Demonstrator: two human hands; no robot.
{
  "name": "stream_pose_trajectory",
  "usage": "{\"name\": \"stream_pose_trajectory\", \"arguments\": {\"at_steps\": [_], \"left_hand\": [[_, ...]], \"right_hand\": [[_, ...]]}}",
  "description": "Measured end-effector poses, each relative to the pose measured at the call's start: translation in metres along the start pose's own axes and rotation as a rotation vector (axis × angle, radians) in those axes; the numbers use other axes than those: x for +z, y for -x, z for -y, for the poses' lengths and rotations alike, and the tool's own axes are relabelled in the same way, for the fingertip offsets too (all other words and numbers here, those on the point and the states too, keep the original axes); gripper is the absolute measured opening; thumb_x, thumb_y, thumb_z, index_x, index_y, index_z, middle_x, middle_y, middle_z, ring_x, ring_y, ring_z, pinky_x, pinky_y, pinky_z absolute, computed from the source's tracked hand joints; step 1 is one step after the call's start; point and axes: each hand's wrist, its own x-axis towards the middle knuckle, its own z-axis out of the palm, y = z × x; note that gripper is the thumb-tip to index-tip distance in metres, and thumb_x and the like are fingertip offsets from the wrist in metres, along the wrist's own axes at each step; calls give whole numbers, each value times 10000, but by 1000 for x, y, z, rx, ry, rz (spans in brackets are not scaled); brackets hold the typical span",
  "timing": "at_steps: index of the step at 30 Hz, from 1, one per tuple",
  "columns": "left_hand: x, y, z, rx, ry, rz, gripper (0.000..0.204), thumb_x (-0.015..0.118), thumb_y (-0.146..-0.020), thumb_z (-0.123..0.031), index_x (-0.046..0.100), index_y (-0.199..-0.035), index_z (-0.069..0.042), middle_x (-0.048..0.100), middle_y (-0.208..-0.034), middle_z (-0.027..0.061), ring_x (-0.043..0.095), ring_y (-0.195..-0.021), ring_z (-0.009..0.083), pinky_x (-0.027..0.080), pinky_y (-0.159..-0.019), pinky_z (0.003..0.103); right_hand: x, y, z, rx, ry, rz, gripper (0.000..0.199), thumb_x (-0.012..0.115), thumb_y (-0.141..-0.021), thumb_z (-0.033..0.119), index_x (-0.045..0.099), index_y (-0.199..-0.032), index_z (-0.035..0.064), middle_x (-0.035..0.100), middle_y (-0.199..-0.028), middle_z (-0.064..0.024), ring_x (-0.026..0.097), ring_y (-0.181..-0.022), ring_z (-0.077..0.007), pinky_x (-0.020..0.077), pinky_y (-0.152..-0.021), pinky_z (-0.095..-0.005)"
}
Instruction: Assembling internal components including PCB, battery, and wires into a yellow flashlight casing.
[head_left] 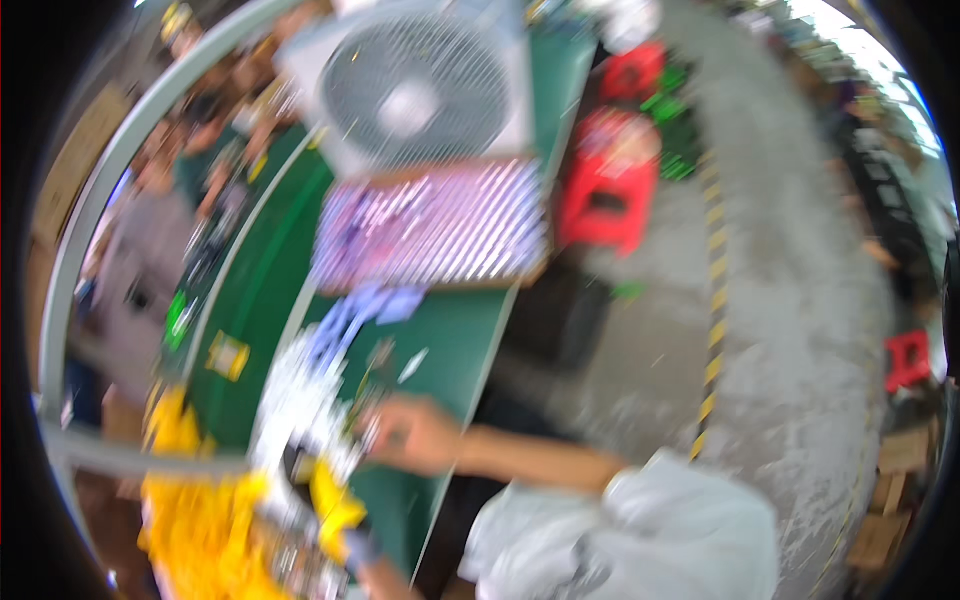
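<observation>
The picture is smeared by motion. My right hand (pixel 415 434) reaches in from a white sleeve (pixel 690 520) over the green table (pixel 410 510); its fingers curl around something small that I cannot make out. My left hand (pixel 335 505), in what looks like a yellow and black glove with a grey cuff, is lower left of it; its fingers are too blurred to read. Between and beyond the hands lies a heap of white strips or bags (pixel 295 400). Light purple strips (pixel 360 320) lie behind it. A small pale piece (pixel 412 365) rests on the table beyond my right hand.
An open carton of purple-striped pieces (pixel 430 225) stands farther up the table, before a large grey fan (pixel 415 90). Yellow material (pixel 210 525) is piled lower left. A grey tube frame (pixel 70 260) curves along the left. Red stools (pixel 610 190) stand right; people sit beyond the table.
</observation>
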Motion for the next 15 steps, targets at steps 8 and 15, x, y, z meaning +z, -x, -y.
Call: {"name": "stream_pose_trajectory", "arguments": {"at_steps": [8,15], "left_hand": [[59,1,-193,125,-839,-258,478,558,-930,-72,388,-1372,-6,538,-1290,189,588,-1125,306,440,-997,407],[24,-4,-225,-13,-729,-359,387,558,-960,-212,504,-1250,39,599,-1215,168,606,-1076,260,448,-974,385]], "right_hand": [[13,3,-12,381,-903,114,335,658,-856,73,583,-1173,-8,646,-793,-42,633,-756,-123,504,-713,-268],[15,11,-10,399,-1080,349,367,616,-852,70,542,-1202,-13,610,-849,-68,619,-746,-153,502,-679,-271]]}}
